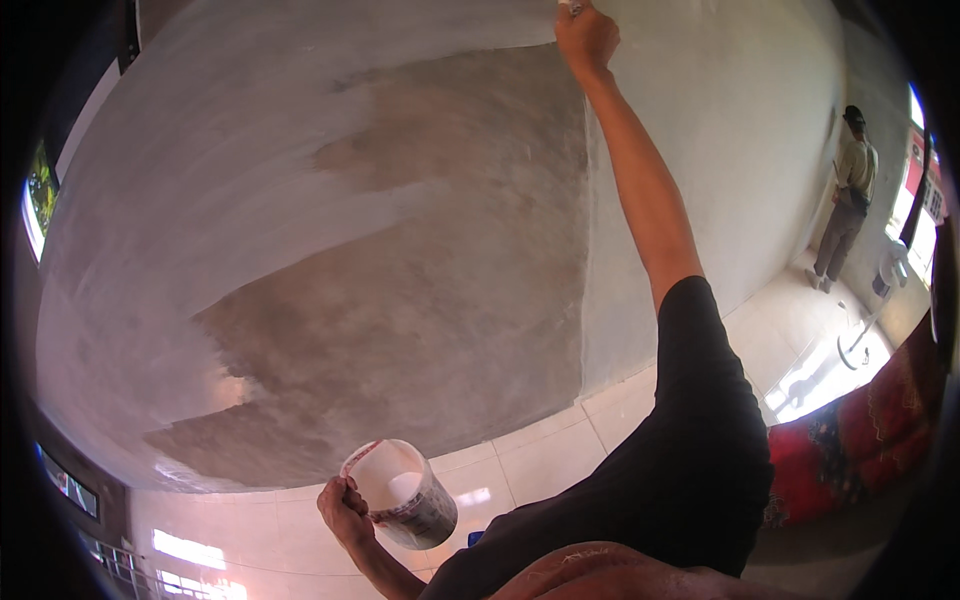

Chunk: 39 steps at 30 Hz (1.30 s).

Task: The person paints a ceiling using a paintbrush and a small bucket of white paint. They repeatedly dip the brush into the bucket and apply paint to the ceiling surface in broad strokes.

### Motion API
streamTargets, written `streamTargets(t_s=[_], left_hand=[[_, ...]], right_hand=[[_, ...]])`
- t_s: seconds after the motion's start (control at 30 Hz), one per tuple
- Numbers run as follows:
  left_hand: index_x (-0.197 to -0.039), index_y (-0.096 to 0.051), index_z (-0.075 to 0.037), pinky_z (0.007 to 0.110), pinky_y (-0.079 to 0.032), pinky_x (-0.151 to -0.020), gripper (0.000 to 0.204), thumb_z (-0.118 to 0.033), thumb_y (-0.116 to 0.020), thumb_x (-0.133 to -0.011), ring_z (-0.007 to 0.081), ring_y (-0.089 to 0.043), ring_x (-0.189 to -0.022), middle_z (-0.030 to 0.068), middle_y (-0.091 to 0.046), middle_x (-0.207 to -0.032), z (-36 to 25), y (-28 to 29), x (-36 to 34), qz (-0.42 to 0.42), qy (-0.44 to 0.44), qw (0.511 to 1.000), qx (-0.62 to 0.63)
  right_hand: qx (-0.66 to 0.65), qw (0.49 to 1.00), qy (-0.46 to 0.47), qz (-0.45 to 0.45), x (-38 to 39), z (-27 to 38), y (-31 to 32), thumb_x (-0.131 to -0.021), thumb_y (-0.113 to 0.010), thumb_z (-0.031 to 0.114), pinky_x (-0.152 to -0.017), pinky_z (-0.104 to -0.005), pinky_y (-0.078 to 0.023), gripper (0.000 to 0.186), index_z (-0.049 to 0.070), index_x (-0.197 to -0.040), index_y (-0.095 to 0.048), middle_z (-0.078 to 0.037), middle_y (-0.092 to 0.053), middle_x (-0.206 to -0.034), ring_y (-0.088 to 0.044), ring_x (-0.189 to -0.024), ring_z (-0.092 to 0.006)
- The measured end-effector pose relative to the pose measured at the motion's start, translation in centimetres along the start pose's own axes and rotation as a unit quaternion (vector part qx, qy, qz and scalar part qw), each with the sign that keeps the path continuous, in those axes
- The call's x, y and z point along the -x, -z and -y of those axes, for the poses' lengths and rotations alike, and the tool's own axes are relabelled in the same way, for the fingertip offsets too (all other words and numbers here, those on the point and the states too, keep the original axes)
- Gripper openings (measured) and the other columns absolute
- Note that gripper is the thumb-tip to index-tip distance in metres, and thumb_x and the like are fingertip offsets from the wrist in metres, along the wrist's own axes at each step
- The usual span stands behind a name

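My left hand (pixel 345 510) is closed around the handle of a small paint bucket (pixel 430 512), held low in front of me. White paint (pixel 404 486) shows inside the tilted bucket, and its outside is dark and smeared. High up at the top edge, my right hand (pixel 588 42) is closed on a small pale thing, mostly hidden by the fingers and cut off by the frame; I cannot tell its kind. That hand is close to the wall (pixel 450 250), which has a bare grey-brown patch with paler, streaky coating to its left and above.
A pale wall section (pixel 700 120) adjoins on the right. Farther right, a person (pixel 848 195) in a dark cap stands near the corner. Shiny tiles (pixel 540 455) cover the floor. Red patterned fabric (pixel 840 450) lies at lower right, and a railing (pixel 125 565) shows at lower left.
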<state>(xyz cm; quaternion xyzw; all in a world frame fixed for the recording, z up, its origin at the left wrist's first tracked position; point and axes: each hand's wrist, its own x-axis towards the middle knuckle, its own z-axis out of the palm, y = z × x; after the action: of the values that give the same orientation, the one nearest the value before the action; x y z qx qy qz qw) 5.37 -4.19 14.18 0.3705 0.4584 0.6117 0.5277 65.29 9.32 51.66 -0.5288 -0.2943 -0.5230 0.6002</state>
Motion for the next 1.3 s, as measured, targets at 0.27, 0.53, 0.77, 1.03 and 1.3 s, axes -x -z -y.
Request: streamTargets(t_s=[0.27, 0.53, 0.77, 1.03, 1.3], left_hand=[[-0.065, -0.052, -0.003, 0.021, -0.015, -0.034, 0.023, -0.016, -0.053, -0.084, 0.0024, -0.023, -0.037, -0.006, -0.034, -0.048, 0.1, -0.2, 0.0, 0.043, -0.004, 0.999, 0.012], [-0.063, -0.051, -0.004, 0.022, -0.015, -0.035, 0.026, -0.017, -0.052, -0.086, 0.003, -0.024, -0.038, -0.0052, -0.034, -0.048, 0.0, 2.1, -0.3, 0.059, -0.023, 0.998, -0.009], [-0.059, -0.041, -0.012, 0.024, -0.021, -0.035, 0.033, -0.016, -0.052, -0.089, 0.0042, -0.031, -0.042, -0.0049, -0.037, -0.051, -1.5, 2.4, -1.2, 0.084, 0.001, 0.996, -0.029], [-0.068, -0.056, 0.0, 0.022, -0.015, -0.041, 0.021, -0.011, -0.05, -0.086, 0.0016, -0.025, -0.043, -0.0053, -0.037, -0.054, -4.9, 1.6, -1.1, 0.114, 0.039, 0.991, -0.061], [-0.068, -0.057, 0.002, 0.022, -0.013, -0.042, 0.021, -0.008, -0.05, -0.085, 0.0009, -0.024, -0.044, -0.0052, -0.038, -0.054, -5.5, 0.6, -1.1, 0.149, 0.05, 0.987, -0.035]], right_hand=[[-0.188, 0.97, 0.142, 0.061, 8.6, 15.3, -2.7, -0.079, -0.065, 0.02, -0.054, -0.0385, -0.051, 0.02, 0.006, -0.094, -0.067, -0.013, -0.065, -0.066, -0.065, -0.06, -0.0302], [-0.413, 0.878, 0.045, 0.236, 14.5, 24.4, 8.1, -0.08, -0.068, 0.019, -0.051, -0.0311, -0.046, 0.018, 0.003, -0.088, -0.069, -0.008, -0.062, -0.06, -0.059, -0.053, -0.0178], [-0.55, 0.614, -0.124, 0.553, 20.1, 20.2, 21.1, -0.078, -0.072, 0.003, -0.068, -0.0278, -0.055, 0.012, 0.003, -0.09, -0.071, -0.009, -0.069, -0.082, -0.066, -0.075, -0.0156], [-0.519, 0.46, -0.008, 0.72, 29.3, 21.0, 25.1, -0.075, -0.073, -0.001, -0.075, -0.0289, -0.054, 0.021, 0.004, -0.095, -0.069, -0.011, -0.07, -0.087, -0.068, -0.082, -0.0197], [-0.418, 0.382, 0.045, 0.823, 36.0, 25.1, 26.9, -0.075, -0.073, 0.011, -0.07, -0.0367, -0.049, 0.022, 0.004, -0.095, -0.066, -0.015, -0.068, -0.086, -0.065, -0.073, -0.0294]])
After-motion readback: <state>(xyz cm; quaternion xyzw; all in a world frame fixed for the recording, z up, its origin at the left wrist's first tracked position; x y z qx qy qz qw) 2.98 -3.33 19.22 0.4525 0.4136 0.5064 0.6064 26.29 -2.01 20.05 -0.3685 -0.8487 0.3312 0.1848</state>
